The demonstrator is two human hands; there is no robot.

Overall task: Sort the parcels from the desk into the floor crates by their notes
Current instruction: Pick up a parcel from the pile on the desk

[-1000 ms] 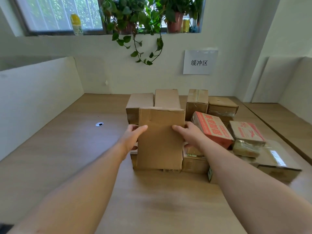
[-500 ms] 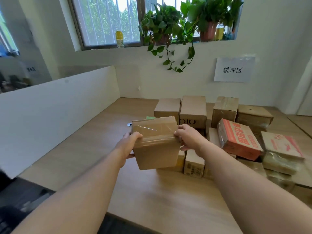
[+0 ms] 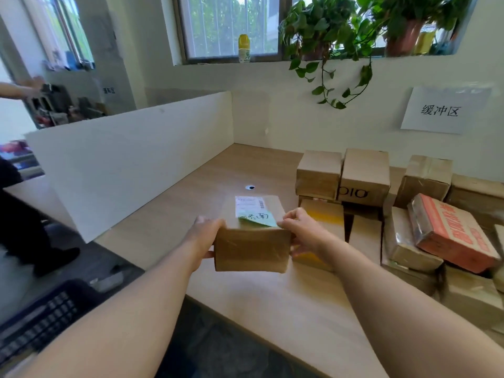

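Trailing pothos [image 3: 324, 36] and terracotta pot [image 3: 403, 36] on windowsill [image 3: 218, 62], yellow bottle [image 3: 244, 47], paper wall sign [image 3: 444, 110], white partition [image 3: 131, 165]

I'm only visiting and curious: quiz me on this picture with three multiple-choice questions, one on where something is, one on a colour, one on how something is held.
1. Where is the dark crate?
A. on the windowsill
B. low at the left, below the desk edge
C. among the stacked boxes

2. What colour is the note on the held parcel?
A. green
B. red
C. black

3. How is that parcel held?
A. by one hand
B. by both hands
C. by no hand; it lies untouched

Answers:
1 B: its lattice wall shows lower than the desk top.
2 A: a green handwritten slip lies just below the white label.
3 B: the left hand and right hand grip opposite sides.
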